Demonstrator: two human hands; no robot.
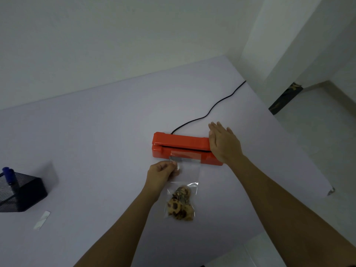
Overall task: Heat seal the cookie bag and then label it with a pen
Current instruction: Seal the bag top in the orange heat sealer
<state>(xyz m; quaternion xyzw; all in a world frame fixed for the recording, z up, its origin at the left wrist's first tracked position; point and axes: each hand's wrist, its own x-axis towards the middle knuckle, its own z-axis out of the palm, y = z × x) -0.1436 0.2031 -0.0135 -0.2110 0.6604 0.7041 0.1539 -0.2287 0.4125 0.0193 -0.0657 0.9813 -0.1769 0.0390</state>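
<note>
White desk [96,151], with an orange heat sealer [179,140] and a cookie bag [183,201] at its middle.
The bag lies before the sealer, its clear top reaching onto the sealer's front lip. The left hand [160,174] pinches the bag's left edge with curled fingers, while the right hand [223,143] lies flat over the lid's right end, fingers straight, holding nothing. A blue pen [8,173] stands in a mesh holder [23,193] far left.

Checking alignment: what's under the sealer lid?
A dark slot shows under the lid; the bag's mouth lies on the base before it. The right hand hides the right end.
</note>
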